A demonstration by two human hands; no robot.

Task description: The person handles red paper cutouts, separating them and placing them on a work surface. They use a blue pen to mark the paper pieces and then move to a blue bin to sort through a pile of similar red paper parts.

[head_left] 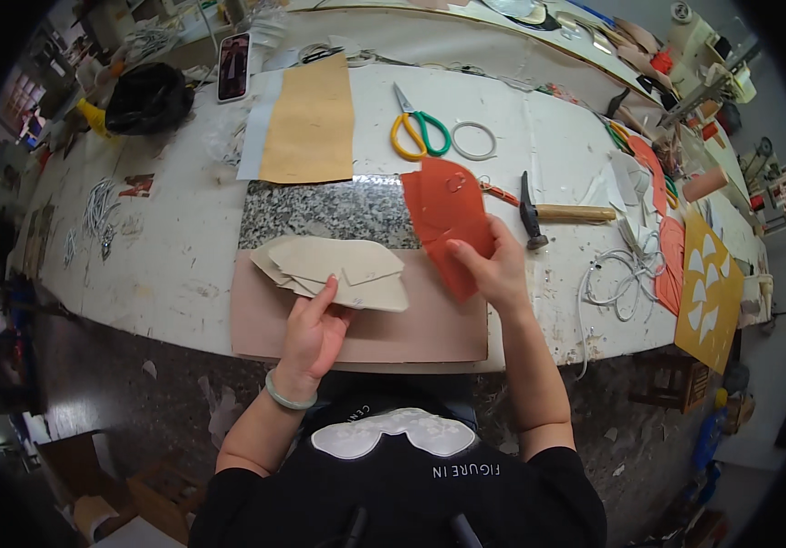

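Observation:
My left hand (314,327) is closed on a fanned stack of cream cut pieces (343,265), thumb on top and fingers beneath. In my right hand (500,265) is a stack of orange-red cut pieces (448,215), pinched at its lower right side and tilted upright. Both stacks are above a pinkish-beige sheet (270,320) at the table's near edge. Behind that sheet lies a speckled grey stone slab (320,215). A hammer (566,213) with a wooden handle rests just right of the orange-red pieces.
Scissors (420,131) with yellow and green handles and a pale ring (474,141) lie farther back. A tan sheet (309,123) overlaps the slab. At the right are white cord (617,283) and a yellow board (709,290); a phone (234,68) stands at back left.

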